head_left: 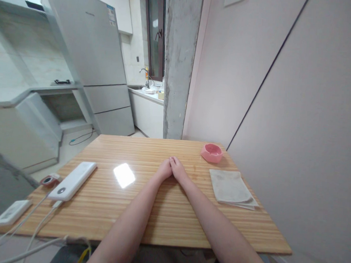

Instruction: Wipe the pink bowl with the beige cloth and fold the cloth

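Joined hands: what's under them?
The wooden table shows around the left hand and right hand, which touch each other. What lies directly beneath them or between the palms is covered.

A kitchen, seemingly a home's: a fridge (88, 50) stands left of a sink (135, 87) with a curved tap (147, 82), near a window (154, 23); a white cabinet (122, 9) hangs above, and what looks like a hob (62, 81) sits farther left.

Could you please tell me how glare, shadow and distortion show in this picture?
Head view: a bright square glare sits on the wooden table, left of the left hand; head view: soft shadow between the forearms; head view: the fridge leans, apparently from wide-angle distortion.
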Tool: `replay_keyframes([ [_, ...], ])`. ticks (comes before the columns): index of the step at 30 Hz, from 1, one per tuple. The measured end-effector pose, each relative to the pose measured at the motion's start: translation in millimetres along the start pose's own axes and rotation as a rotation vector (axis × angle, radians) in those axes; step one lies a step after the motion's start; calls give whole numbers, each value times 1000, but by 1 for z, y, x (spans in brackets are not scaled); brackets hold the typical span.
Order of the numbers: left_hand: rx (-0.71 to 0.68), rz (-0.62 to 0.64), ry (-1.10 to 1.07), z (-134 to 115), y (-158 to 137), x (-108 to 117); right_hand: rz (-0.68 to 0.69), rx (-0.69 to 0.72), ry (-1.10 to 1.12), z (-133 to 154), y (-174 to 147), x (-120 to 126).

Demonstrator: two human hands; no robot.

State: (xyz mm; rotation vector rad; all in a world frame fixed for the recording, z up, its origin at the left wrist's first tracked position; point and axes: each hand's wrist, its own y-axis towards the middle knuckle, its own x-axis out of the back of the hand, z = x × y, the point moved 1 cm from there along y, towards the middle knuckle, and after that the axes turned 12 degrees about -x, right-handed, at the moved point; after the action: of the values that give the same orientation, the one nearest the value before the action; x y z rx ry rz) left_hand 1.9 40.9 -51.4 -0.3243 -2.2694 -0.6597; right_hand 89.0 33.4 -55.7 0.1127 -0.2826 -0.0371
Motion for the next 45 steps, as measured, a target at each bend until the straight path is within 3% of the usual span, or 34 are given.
replay_keyframes([
  [45, 3, -46, -80, -1, 0, 3, 2, 11, -9, -5, 4, -2],
])
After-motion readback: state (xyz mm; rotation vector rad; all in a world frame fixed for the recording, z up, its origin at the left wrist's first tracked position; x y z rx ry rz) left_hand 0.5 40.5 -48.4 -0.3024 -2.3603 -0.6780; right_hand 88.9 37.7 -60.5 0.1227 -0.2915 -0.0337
